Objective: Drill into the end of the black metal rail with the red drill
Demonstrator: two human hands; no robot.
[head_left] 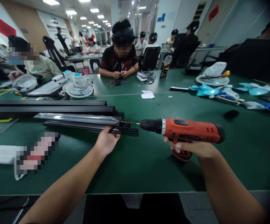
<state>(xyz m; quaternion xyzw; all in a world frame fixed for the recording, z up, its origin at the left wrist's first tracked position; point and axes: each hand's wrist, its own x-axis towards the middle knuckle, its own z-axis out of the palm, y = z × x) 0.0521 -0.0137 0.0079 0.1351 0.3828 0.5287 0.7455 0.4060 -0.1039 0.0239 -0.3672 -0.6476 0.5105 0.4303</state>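
Observation:
My right hand (183, 147) is wrapped round the grip of a red and black cordless drill (191, 129), which lies level and points left. A long thin bit (133, 123) runs from its chuck to the end of a long black metal profile (79, 117), where its tip is hidden. Round the near end of this profile, my left hand (107, 141) is closed, thumb on top. A slotted black bracket (130, 131) sticks out to the right of that hand.
More black profiles (48, 109) lie behind on the green table (149, 174). White fan parts (79, 87) stand at the back left, blue fan blades (205, 90) at the right. A bottle (165, 67) stands farther back. Across the table a person (118, 59) handles small parts.

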